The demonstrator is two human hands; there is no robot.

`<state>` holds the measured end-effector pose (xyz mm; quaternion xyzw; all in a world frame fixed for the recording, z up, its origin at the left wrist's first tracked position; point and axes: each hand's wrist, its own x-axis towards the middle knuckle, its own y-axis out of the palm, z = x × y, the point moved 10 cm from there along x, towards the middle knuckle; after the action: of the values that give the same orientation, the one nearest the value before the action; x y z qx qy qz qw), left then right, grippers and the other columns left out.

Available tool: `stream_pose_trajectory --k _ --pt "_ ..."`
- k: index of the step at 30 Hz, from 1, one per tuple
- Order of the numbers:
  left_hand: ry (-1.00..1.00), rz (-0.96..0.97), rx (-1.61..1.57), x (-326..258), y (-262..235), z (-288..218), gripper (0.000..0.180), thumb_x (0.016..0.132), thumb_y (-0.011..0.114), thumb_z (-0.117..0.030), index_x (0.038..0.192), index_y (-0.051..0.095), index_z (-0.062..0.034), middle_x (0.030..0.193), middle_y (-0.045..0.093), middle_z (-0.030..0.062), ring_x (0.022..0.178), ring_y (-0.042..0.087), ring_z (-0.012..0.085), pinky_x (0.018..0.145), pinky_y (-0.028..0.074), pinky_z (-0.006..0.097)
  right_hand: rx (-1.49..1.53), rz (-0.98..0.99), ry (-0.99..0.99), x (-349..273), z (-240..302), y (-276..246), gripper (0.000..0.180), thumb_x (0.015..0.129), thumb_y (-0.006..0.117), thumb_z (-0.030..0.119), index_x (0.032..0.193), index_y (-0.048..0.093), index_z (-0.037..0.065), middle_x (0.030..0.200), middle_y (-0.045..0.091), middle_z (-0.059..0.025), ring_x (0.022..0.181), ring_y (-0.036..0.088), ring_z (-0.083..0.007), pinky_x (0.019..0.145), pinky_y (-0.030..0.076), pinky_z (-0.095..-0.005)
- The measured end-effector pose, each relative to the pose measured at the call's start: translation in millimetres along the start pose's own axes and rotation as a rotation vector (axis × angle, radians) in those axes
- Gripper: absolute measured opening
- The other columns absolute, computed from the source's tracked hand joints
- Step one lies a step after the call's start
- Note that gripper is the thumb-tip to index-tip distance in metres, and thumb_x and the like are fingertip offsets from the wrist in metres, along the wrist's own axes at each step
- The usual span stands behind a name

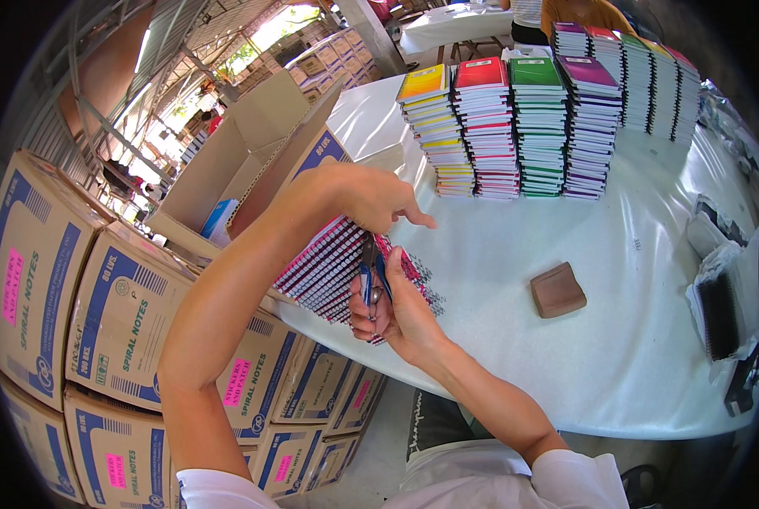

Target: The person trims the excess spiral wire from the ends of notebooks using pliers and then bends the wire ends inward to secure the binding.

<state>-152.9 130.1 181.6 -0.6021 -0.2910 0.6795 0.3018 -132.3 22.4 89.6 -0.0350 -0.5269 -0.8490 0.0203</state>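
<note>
The right hand (405,314) was clamped around blue-handled pliers (366,270), their nose meeting the coil-bound notebook pile (320,267) just beyond its fingers. The left hand (369,197) arched above that nose, index finger stretched rightward; whether its hidden fingers gripped anything, I couldn't tell. Working neatly there probably meant steadying the pile with the left hand, catching only wire in the pliers and sparing the pages. The pliers pointed away from the body, their long axis running from the right palm toward the left hand. Past the left hand stood an opened carton (265,119); right of the right hand, a brown block (558,290); ahead and rightward, colourful notebook stacks (536,127).
</note>
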Motion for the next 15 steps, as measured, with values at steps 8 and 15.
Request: stream_pose_trajectory --k 8,15 --pt "0.037 0.070 -0.109 8 15 3 0.067 0.069 0.057 0.008 0.133 0.057 -0.0117 0.109 0.066 0.0265 0.102 0.064 0.0365 0.083 0.050 0.040 0.033 -0.067 0.041 -6 -8 -3 0.070 0.090 0.029 0.075 0.087 0.050 0.009 0.060 0.037 0.0009 0.050 0.032 -0.0120 0.048 0.028 -0.0269" --pt "0.044 0.048 -0.102 12 18 10 0.070 0.065 0.053 0.009 0.132 0.058 -0.0084 0.111 0.066 0.0259 0.104 0.064 0.0373 0.084 0.050 0.040 -0.053 -0.172 -0.069 -8 -9 -6 0.070 0.092 0.026 0.073 0.091 0.052 0.008 0.065 0.044 -0.0018 0.055 0.041 -0.0145 0.052 0.037 -0.0286"
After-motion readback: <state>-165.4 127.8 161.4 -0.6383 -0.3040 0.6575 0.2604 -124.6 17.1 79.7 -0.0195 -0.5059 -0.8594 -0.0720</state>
